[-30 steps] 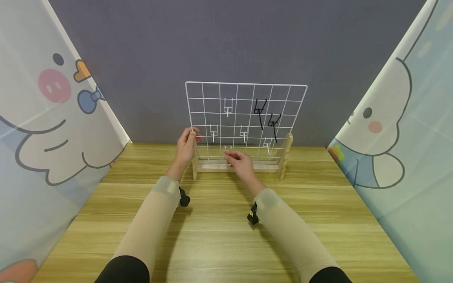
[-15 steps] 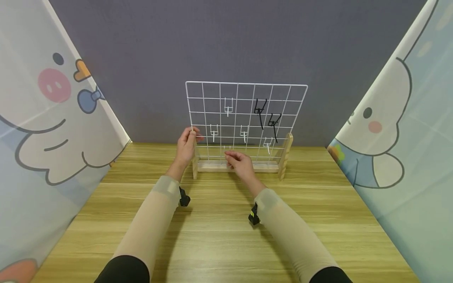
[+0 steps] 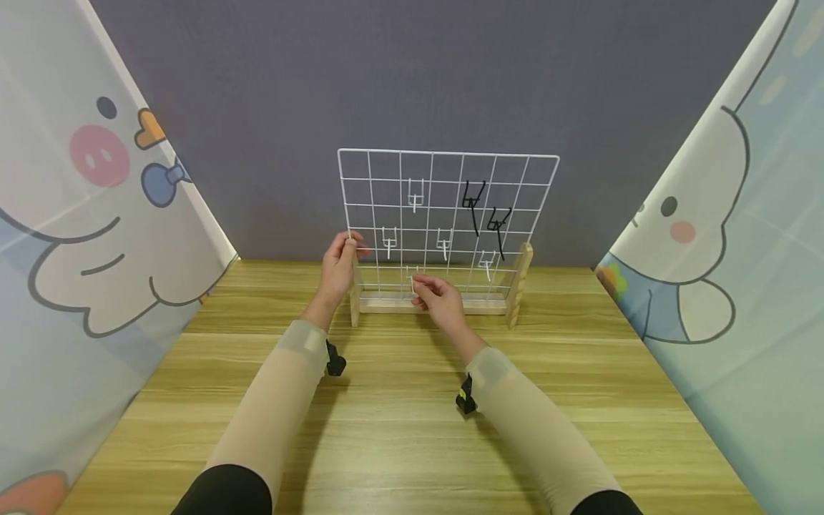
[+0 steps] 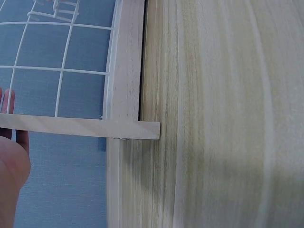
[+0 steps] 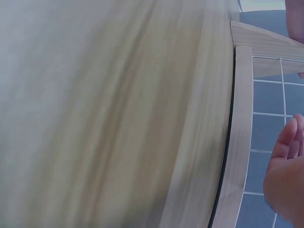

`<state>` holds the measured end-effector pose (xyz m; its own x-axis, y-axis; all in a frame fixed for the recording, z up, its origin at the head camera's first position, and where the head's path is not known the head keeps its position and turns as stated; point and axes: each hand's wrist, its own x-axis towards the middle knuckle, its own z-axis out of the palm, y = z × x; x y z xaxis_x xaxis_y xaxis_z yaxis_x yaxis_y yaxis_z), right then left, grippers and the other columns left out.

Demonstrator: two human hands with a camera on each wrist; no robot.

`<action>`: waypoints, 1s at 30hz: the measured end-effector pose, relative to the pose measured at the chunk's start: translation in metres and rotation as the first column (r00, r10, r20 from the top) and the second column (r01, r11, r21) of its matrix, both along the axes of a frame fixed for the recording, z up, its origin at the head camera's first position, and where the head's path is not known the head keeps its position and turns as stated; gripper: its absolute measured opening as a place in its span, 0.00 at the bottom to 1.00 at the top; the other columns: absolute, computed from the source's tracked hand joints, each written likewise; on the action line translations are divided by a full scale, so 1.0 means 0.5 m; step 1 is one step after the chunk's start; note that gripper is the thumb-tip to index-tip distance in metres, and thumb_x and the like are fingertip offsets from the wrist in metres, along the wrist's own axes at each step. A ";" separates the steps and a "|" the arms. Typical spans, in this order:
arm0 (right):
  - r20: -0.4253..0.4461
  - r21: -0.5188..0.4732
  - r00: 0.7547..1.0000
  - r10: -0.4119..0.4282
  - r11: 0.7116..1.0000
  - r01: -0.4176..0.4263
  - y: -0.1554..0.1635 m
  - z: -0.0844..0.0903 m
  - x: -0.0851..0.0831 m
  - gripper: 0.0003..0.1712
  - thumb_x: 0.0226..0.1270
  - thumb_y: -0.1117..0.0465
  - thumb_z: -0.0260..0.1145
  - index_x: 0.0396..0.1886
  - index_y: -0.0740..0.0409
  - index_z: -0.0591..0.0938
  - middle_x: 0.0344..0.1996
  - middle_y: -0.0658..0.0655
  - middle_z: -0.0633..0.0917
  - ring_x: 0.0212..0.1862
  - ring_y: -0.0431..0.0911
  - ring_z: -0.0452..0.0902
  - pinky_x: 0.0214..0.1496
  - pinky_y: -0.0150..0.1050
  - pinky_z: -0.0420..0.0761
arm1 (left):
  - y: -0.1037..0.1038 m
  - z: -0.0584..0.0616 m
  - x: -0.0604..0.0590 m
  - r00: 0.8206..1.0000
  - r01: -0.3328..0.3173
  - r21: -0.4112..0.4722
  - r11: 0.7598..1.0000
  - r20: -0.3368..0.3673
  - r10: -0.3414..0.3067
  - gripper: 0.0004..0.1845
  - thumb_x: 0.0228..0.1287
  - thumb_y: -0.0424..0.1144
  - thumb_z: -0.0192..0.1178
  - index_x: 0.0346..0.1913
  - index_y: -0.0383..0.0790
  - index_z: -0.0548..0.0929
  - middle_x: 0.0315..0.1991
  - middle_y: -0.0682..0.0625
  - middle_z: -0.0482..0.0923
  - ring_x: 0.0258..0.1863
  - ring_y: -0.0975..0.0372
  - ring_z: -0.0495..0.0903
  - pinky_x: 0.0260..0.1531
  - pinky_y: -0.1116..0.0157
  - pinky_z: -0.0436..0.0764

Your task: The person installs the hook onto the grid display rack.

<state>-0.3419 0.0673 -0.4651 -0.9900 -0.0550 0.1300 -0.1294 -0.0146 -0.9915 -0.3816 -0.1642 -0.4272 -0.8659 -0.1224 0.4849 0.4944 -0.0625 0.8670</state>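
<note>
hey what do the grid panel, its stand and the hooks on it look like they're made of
The grid panel looks like thin metal wire with a white coating: slim, straight, evenly crossed rods. Its stand seems unfinished pale wood, with visible grain and a matte surface in the wrist views. The white hooks and black hooks appear to be coated bent wire, though plastic cannot be ruled out.

A wooden table (image 3: 399, 422) with a light, striped grain carries the setup. Standing directly on it at the far middle is a wooden stand (image 3: 428, 304), a base rail between two upright posts, holding a white wire grid (image 3: 447, 214) upright. The rail appears to rest flat on the tabletop.
</note>
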 end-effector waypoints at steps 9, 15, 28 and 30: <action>0.000 -0.006 1.000 0.024 1.000 -0.024 0.042 -0.012 0.011 0.19 0.82 0.63 0.69 0.65 0.69 0.86 0.54 0.75 0.89 0.36 0.44 0.89 0.37 0.30 0.88 | 0.002 0.003 0.002 1.000 -0.001 -0.022 1.000 0.004 0.001 0.17 0.90 0.34 0.45 0.60 0.17 0.72 0.44 0.56 0.82 0.50 0.45 0.89 0.68 0.45 0.84; 0.040 0.030 0.998 0.052 0.998 -0.053 0.080 -0.005 0.030 0.24 0.83 0.59 0.69 0.69 0.69 0.83 0.58 0.74 0.87 0.42 0.51 0.90 0.42 0.37 0.91 | -0.007 0.000 0.002 1.000 -0.011 -0.041 0.999 0.016 0.011 0.17 0.90 0.35 0.46 0.62 0.22 0.78 0.44 0.60 0.84 0.53 0.43 0.88 0.65 0.51 0.85; -0.018 0.219 0.988 0.152 0.965 -0.144 0.161 0.015 0.093 0.23 0.85 0.56 0.66 0.69 0.68 0.83 0.54 0.70 0.90 0.46 0.56 0.89 0.44 0.35 0.90 | -0.029 0.014 0.028 0.985 0.021 -0.054 0.998 0.173 -0.012 0.25 0.89 0.43 0.48 0.78 0.34 0.74 0.70 0.31 0.80 0.72 0.46 0.78 0.70 0.63 0.76; -0.034 0.269 0.982 0.187 0.948 -0.171 0.173 0.015 0.103 0.24 0.86 0.57 0.65 0.68 0.70 0.82 0.56 0.74 0.88 0.46 0.53 0.89 0.45 0.36 0.90 | -0.037 0.017 0.035 0.986 0.007 -0.022 1.000 0.167 -0.003 0.25 0.88 0.42 0.50 0.79 0.36 0.74 0.71 0.34 0.79 0.71 0.49 0.78 0.66 0.67 0.77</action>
